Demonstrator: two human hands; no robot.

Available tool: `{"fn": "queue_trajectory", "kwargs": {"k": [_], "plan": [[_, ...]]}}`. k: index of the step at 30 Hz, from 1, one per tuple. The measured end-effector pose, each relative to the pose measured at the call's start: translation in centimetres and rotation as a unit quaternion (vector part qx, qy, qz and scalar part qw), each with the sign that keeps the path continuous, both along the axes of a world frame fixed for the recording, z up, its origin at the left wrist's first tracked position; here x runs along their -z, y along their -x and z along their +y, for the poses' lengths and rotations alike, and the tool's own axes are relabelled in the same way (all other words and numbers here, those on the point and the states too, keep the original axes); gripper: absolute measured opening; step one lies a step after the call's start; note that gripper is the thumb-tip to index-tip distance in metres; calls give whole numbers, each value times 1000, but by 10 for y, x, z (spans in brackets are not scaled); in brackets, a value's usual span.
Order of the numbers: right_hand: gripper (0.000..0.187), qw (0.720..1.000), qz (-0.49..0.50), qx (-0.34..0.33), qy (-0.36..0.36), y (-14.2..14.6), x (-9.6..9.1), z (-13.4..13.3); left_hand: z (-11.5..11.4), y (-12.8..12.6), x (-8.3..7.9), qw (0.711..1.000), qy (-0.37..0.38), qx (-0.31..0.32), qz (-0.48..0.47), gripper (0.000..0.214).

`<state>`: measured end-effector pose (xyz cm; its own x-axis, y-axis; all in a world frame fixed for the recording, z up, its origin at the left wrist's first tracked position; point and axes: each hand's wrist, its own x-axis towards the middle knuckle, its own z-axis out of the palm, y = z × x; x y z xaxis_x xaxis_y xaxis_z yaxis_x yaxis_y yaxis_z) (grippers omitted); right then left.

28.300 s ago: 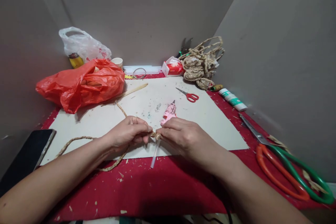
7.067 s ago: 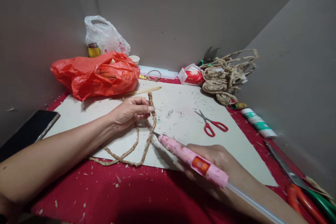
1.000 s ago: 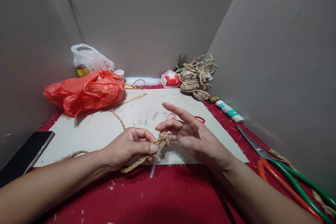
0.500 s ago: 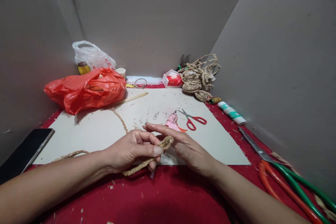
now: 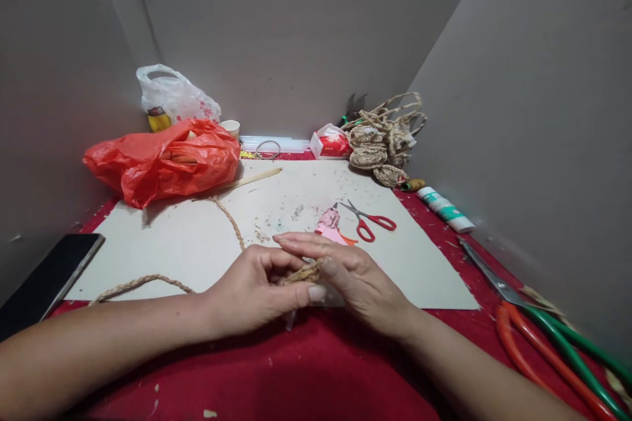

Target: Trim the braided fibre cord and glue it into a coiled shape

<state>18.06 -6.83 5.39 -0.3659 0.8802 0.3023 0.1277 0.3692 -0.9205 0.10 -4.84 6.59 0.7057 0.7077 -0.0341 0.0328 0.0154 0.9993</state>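
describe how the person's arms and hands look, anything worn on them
The left hand and right hand are bare: no gloves, rings, watch or bracelet show. No sleeves are visible either; the left forearm and right forearm are uncovered to the picture's edge.

The board (image 5: 168, 243) lies on the cloth (image 5: 296, 375), the phone (image 5: 49, 279) at its left, the shears (image 5: 500, 287) at its right. On it, scissors (image 5: 369, 219) lie just right of the glue gun (image 5: 330, 220); before that, braid (image 5: 303, 273) is between left hand (image 5: 261, 289) and right hand (image 5: 368, 279). A bag (image 5: 158, 164) lies rear left; cup (image 5: 230, 127), tissue box (image 5: 330, 143) and coils (image 5: 370, 156) follow rightward behind the board.
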Motion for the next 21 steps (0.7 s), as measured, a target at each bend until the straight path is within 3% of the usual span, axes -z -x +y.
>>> {"fn": "queue_trajectory", "kwargs": {"k": [3,8,11,14,16,21], "plan": [[34,1000,-7,0,-8,1,1,-1,-4,2,3,990,-137,-24,23,15],[33,1000,0,-15,-14,3,1,-2,-6,4,5,937,-344,-31,57,17],[39,999,19,-32,33,2,0,-3,-6,5,2,932,-358,-18,60,21],[57,991,91,-39,91,-2,2,-3,-6,6,-1,935,-345,-13,81,22],[66,988,118,-30,90,-6,3,-3,-6,7,-1,933,-346,-17,98,23],[69,998,17,-42,49,-3,2,-8,-4,9,5,920,-376,-18,108,24]]}}
